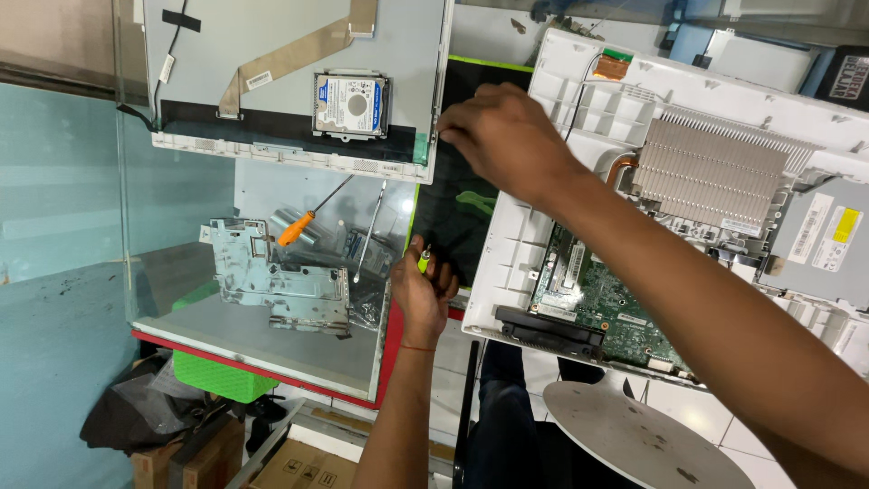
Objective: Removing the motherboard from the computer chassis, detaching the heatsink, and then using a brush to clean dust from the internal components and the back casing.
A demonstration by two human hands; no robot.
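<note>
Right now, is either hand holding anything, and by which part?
The left hand grips a small tool by its yellow-green handle; its tip is hidden. The right hand rests on the edge of the white computer shell; whether it pinches anything cannot be told.

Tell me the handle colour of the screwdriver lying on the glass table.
Orange, on the screwdriver; clearest in the head view.

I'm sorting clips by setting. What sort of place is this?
Probably a computer repair workbench. An opened white all-in-one computer shell shows its circuit board and heatsink; a hard drive and an orange-handled screwdriver lie nearby.
</note>
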